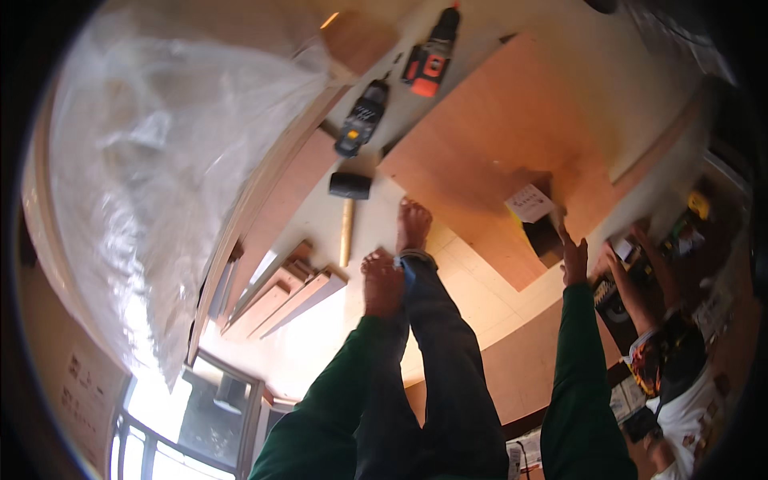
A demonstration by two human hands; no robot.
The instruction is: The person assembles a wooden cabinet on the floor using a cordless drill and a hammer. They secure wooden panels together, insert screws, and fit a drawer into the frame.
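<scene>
My left hand (383,286), at the end of a green sleeve, hangs over my jeans beside a bare foot (414,222). Its fingers are somewhat blurred but look loosely stretched, with nothing visible in them. My right hand (574,262) reaches out over the right side with a finger extended, open. Closest to that finger is a dark box-like thing (543,237) with a yellow edge; whether they touch, I cannot tell. A white printed paper (529,203) lies at its far end. Both rest by a large reddish-brown wood panel (472,152).
A mallet (346,228) lies beyond my left hand, with two cordless drills (364,118) (432,64) farther off. Wood pieces (290,292) lie to the left, below clear plastic sheeting (176,160). At the right, another person's arms (636,288) reach toward dark items.
</scene>
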